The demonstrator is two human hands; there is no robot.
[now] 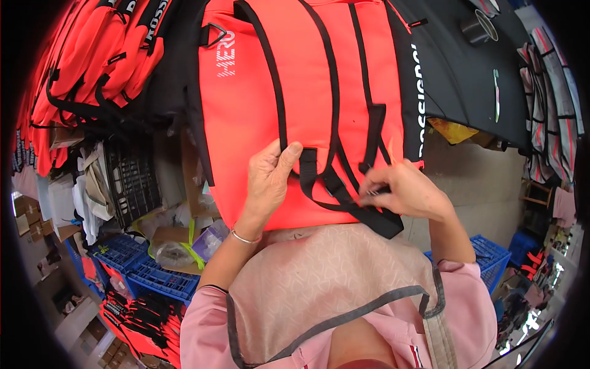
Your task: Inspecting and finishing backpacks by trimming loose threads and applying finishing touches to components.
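A bright orange-red backpack [239,123] with black side panels lies before me, its two padded shoulder straps uppermost. My left hand [270,175] is closed on the lower end of the left shoulder strap [301,104], thumb on top. From that end a black webbing strap [319,202] loops down to the right across the backpack's lower part. Over this webbing, near a dark buckle [335,186], is my right hand [405,190], its fingers pinched together and partly blurred. Something small and dark shows between them, too unclear to name.
Similar orange-red backpacks [92,55] are piled at the far left. A dark table surface [461,80] extends right, with a metal cup [479,31] on it. Blue plastic crates [163,280] stand below left, beside a cardboard box [175,237]. Grey bags [547,92] hang at the right.
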